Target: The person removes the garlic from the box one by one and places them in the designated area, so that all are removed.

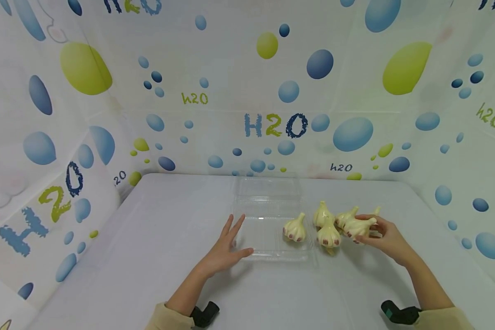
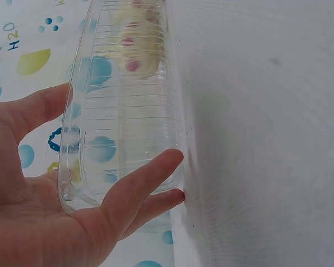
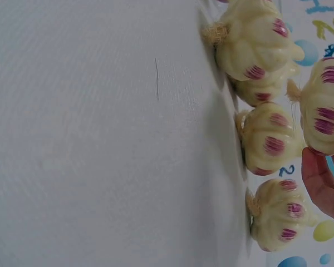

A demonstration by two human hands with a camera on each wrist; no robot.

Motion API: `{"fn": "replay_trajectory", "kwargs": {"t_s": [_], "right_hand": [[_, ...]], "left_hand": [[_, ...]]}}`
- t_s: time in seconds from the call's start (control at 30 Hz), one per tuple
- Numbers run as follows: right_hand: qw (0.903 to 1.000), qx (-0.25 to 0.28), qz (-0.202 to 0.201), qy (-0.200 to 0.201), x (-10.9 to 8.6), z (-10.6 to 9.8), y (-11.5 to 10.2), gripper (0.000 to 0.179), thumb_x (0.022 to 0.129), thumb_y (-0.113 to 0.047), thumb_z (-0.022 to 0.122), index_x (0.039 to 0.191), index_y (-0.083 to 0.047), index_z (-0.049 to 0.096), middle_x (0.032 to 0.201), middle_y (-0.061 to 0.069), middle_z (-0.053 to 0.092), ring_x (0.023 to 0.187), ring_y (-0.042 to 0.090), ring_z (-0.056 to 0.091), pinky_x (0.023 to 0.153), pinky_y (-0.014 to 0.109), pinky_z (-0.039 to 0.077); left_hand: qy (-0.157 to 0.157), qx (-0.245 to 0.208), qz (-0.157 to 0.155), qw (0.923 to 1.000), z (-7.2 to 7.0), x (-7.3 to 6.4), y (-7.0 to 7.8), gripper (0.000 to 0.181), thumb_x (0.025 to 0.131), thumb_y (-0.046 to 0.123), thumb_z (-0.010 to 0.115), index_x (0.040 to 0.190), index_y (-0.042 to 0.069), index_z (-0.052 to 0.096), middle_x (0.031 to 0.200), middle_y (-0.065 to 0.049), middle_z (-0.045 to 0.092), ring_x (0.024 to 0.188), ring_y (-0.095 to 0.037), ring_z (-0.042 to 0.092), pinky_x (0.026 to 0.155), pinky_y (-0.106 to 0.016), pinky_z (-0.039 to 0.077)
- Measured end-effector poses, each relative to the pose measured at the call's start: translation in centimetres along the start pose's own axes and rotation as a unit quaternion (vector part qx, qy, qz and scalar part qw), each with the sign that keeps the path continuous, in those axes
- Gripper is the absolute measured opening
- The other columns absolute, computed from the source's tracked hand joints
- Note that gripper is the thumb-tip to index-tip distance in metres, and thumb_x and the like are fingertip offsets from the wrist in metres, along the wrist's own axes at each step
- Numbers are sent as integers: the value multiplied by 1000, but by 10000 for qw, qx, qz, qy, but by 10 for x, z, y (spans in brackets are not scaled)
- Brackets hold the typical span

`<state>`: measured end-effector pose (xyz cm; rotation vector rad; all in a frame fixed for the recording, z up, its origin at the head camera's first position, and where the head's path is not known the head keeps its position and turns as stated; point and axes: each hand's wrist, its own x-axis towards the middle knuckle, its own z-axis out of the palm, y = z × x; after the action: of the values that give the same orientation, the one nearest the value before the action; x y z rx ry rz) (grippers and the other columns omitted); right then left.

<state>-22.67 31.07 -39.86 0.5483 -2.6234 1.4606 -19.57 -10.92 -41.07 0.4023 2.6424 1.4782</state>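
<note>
In the head view a clear plastic clamshell box (image 1: 264, 236) lies with its lid (image 1: 268, 188) folded back. One garlic bulb (image 1: 294, 230) sits in the right part of its tray. My left hand (image 1: 224, 252) is at the tray's left end, fingers spread and nearly straight, the thumb by the front rim. The left wrist view shows those fingers (image 2: 139, 189) along the clear wall. With thumb and fingers, my right hand (image 1: 387, 236) pinches a garlic bulb (image 1: 358, 228), which hangs above the table in the right wrist view, pale with purple patches and a rooty base.
Between box and right hand stand more garlic bulbs, one at the front (image 1: 328, 236) and one behind it (image 1: 321, 213). Another bulb (image 1: 345, 216) is partly covered by the held one. A white cloth covers the table (image 1: 169, 220); a patterned curtain (image 1: 231, 59) hangs behind.
</note>
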Motion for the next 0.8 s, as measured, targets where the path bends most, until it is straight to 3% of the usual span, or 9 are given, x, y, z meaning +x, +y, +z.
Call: {"fn": "replay_trajectory", "kwargs": {"t_s": [0.17, 0.33, 0.53, 0.8], "right_hand": [[9998, -59, 176, -100, 0, 1, 4, 46, 81, -9, 70, 121, 4, 51, 111, -19, 50, 93, 1, 50, 71, 23, 46], [9988, -265, 380, -173, 0, 1, 6, 49, 79, -12, 71, 122, 2, 52, 117, -2, 51, 95, 2, 48, 76, 30, 44], [9986, -336, 349, -216, 1, 3, 8, 49, 77, -12, 74, 119, 2, 54, 121, 17, 50, 93, 7, 50, 78, 41, 41], [9983, -372, 323, -302, 2, 3, 14, 48, 76, -10, 74, 117, 4, 54, 118, 15, 52, 98, 16, 51, 81, 45, 43]], "left_hand": [[8, -15, 8, 10000, 0, -1, 1, 83, 82, 25, 68, 147, 26, 18, 151, -17, -4, 128, -47, 26, 91, -65, 29], [-7, -34, 18, 10000, 0, -1, 1, 82, 82, 25, 68, 147, 27, 17, 152, -16, -5, 128, -47, 26, 92, -65, 28], [-11, -23, 6, 10000, -1, -1, 1, 82, 82, 26, 67, 148, 26, 17, 152, -16, -5, 128, -47, 27, 92, -66, 28], [-25, -3, 10, 10000, -1, 0, 0, 82, 83, 25, 67, 147, 27, 17, 152, -16, -5, 128, -46, 27, 92, -65, 28]]}}
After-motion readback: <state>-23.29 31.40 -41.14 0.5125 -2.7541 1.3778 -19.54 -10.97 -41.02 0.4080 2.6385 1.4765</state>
